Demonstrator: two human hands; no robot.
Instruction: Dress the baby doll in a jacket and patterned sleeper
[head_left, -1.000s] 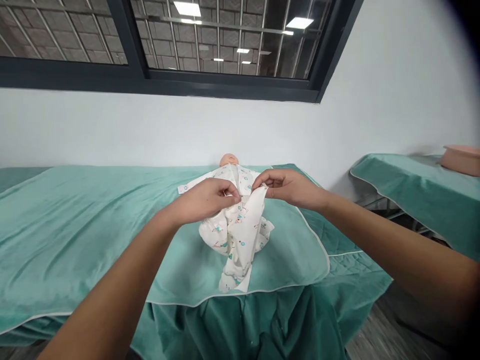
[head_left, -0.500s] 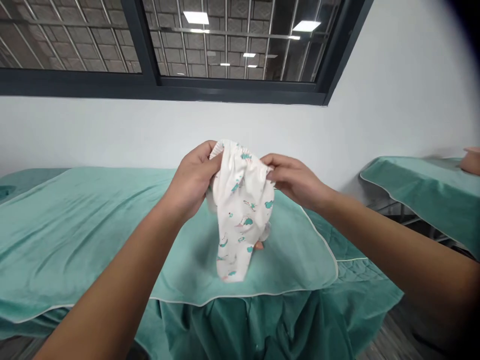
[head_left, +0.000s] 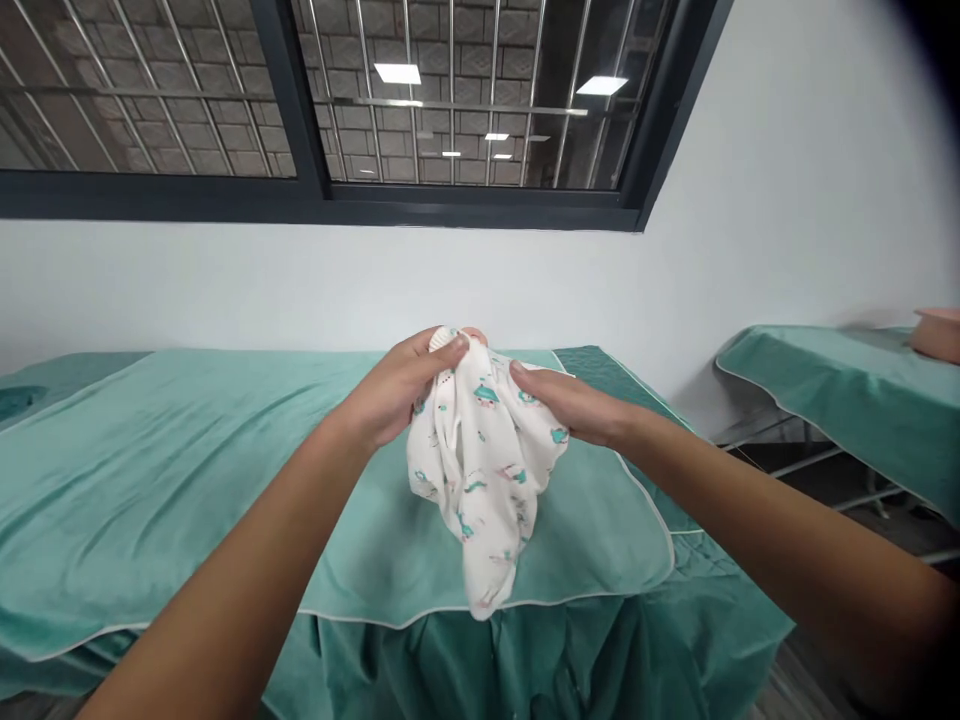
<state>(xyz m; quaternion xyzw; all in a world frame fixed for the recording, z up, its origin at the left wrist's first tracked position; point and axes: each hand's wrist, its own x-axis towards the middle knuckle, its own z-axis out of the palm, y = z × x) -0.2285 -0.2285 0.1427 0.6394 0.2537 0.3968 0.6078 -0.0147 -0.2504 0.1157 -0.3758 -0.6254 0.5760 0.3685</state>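
Note:
A pair of small white baby pants (head_left: 487, 470) with a teal and pink print hangs in bunched folds over the bed. My left hand (head_left: 401, 385) grips the gathered, ribbed edge at upper left, thumb on the front. On the right side, my right hand (head_left: 566, 400) pinches the cloth, its thumb showing and its other fingers hidden behind. Just above the fabric, between my hands, peeks a small skin-coloured part (head_left: 475, 334); I cannot tell what it belongs to. The lowest point of the pants hangs near the front edge of the light green sheet (head_left: 600, 540).
Darker green bedding (head_left: 525, 660) drapes down the bed's front. A second green-covered surface (head_left: 840, 390) stands at right on a metal frame, with a skin-coloured object (head_left: 937, 333) at its edge. Behind the bed rise a white wall (head_left: 300, 285) and a dark-framed barred window (head_left: 480, 205).
The pants have gone from hanging long and narrow to being bunched and wider. Both hands have moved slightly lower, and the right thumb now lies over the front of the cloth.

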